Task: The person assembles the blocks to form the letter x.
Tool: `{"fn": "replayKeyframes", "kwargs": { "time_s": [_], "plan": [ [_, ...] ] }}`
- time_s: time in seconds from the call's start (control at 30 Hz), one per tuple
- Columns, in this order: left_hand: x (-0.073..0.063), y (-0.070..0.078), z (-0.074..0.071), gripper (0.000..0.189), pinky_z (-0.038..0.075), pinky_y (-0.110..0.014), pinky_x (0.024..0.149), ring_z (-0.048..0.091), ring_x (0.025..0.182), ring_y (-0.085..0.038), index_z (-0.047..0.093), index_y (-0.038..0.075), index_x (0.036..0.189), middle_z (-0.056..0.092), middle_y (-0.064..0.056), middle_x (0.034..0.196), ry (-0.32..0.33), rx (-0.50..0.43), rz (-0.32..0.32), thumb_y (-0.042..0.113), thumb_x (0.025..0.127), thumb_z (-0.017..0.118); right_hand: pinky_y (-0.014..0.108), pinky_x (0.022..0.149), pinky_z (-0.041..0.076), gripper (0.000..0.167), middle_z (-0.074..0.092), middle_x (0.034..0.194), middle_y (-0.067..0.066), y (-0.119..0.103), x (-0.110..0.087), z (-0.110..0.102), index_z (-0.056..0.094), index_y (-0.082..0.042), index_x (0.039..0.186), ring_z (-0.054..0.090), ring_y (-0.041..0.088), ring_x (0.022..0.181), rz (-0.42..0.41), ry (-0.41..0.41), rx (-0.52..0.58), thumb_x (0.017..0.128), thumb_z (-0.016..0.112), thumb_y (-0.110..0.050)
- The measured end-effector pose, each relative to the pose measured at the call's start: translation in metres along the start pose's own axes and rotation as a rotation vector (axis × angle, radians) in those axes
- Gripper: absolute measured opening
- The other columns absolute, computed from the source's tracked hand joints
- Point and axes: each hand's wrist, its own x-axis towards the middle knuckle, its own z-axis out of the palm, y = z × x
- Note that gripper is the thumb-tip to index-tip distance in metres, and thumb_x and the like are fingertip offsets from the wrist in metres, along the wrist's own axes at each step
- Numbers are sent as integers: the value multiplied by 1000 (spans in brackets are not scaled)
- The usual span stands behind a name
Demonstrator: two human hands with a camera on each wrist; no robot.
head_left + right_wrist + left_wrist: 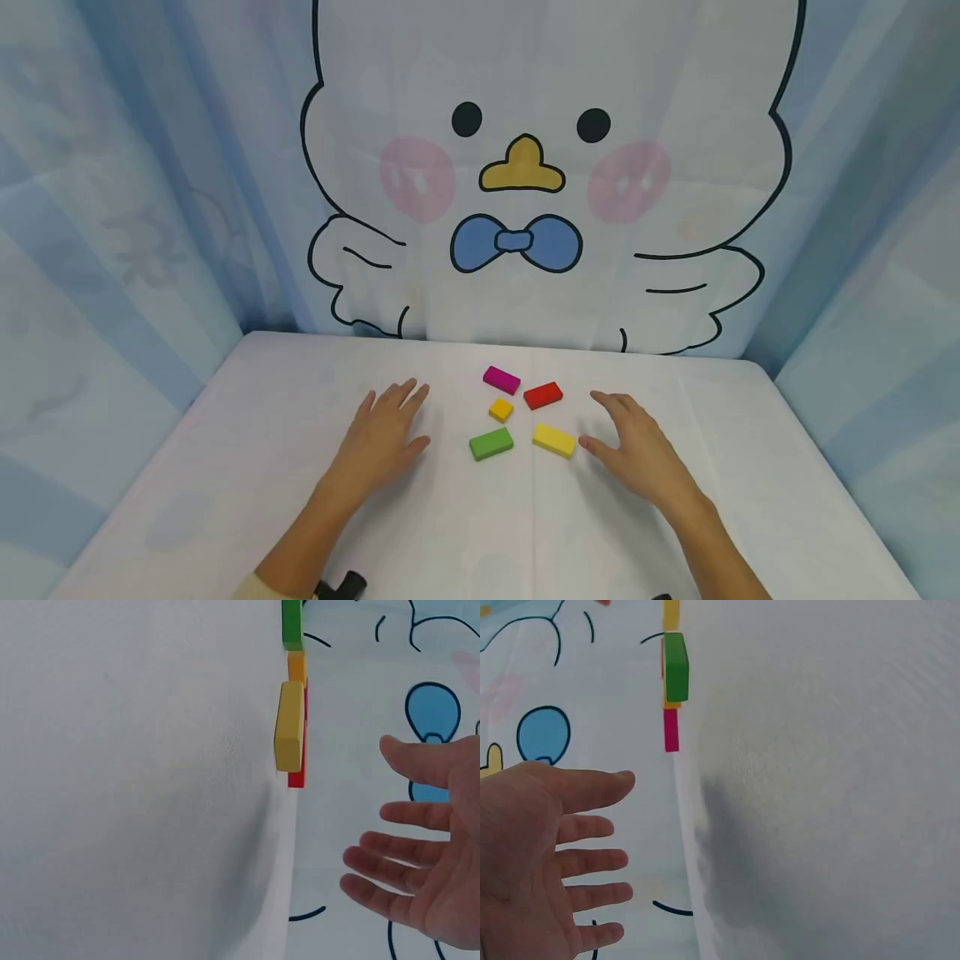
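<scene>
Several small coloured blocks lie loose in a group on the white table. A magenta block [502, 380] and a red block [543, 395] are at the back, with a small orange-yellow block [501, 410] just nearer. In front are a green block [491, 444] and a yellow block [554, 440]. My left hand [384, 437] is over the table left of the group, fingers spread and holding nothing. On the other side my right hand [637, 446] holds nothing, its fingers relaxed and the thumb tip close beside the yellow block. Both palms [517, 855] [457, 847] face inward.
The white tabletop [480, 517] ends at a curtain [517, 308] printed with a cartoon bird. Blue and white curtains [112, 250] hang at both sides. A black object [345, 585] shows by the left wrist.
</scene>
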Motion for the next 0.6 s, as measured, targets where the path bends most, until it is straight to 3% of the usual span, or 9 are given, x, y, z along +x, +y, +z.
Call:
{"fn": "replayKeyframes", "kwargs": {
  "time_s": [0.23, 0.6],
  "plan": [
    [17, 7, 4, 63, 49, -53, 112, 59, 133, -34, 55, 7, 149, 59, -14, 147, -35, -68, 23, 23, 93, 79, 44, 86, 62, 60, 64, 133, 16, -8, 9, 8, 59, -8, 144, 65, 30, 109, 55, -47, 27, 91, 81, -24],
    [40, 16, 7, 56, 50, -45, 112, 60, 128, -27, 58, 11, 147, 61, -9, 139, -118, -194, -6, 15, 95, 77, 35, 80, 62, 48, 69, 125, 9, -18, 18, 16, 70, -10, 131, 65, 21, 102, 73, -120, 97, 86, 85, -20]
  ]
}}
